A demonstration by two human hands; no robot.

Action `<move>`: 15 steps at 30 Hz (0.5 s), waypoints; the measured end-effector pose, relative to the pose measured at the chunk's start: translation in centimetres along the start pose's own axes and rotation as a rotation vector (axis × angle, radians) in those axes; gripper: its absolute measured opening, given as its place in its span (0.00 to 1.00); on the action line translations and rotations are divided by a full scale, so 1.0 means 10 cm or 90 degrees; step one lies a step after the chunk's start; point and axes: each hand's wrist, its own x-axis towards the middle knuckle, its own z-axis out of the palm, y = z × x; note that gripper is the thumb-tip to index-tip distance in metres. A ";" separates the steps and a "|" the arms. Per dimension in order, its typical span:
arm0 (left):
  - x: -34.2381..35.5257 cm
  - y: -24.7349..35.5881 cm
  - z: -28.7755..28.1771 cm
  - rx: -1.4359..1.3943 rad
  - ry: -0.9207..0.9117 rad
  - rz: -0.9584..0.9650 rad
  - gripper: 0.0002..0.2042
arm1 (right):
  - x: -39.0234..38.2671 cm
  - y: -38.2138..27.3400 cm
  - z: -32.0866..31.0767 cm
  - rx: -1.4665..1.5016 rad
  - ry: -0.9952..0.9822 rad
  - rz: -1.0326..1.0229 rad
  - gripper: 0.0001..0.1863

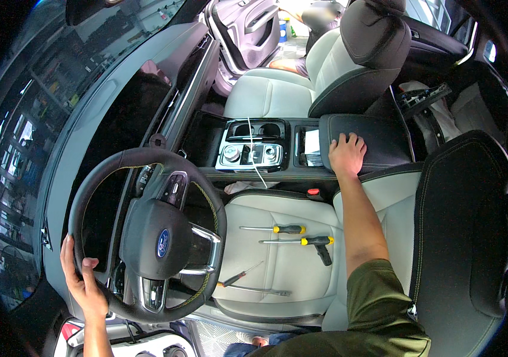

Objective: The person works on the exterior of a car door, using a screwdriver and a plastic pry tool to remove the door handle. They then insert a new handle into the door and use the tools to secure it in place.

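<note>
My left hand (84, 279) grips the lower left rim of the black steering wheel (132, 157). My right hand (346, 152) rests, fingers spread, on the black padded armrest lid (379, 140) of the centre console. On the light grey driver's seat (248, 217) lie two yellow-and-black screwdrivers (289, 229) (313, 241), a black-handled tool (323, 254), a small red-and-black tool (236, 278) and a long metal tool (272, 291). A thin white strip (258, 172) lies across the chrome-trimmed shifter panel (251, 154), left of the armrest.
The front passenger seat (266, 92) is beyond the console, with an open door (242, 33) behind it. Another person (319, 24) is outside that doorway. The dark dashboard screen (144, 98) and windscreen are at the left. Disassembled parts (420, 101) lie in the rear.
</note>
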 end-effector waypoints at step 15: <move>-0.01 -0.02 -0.02 0.000 -0.003 0.005 0.23 | 0.00 -0.01 -0.03 0.015 -0.003 0.004 0.17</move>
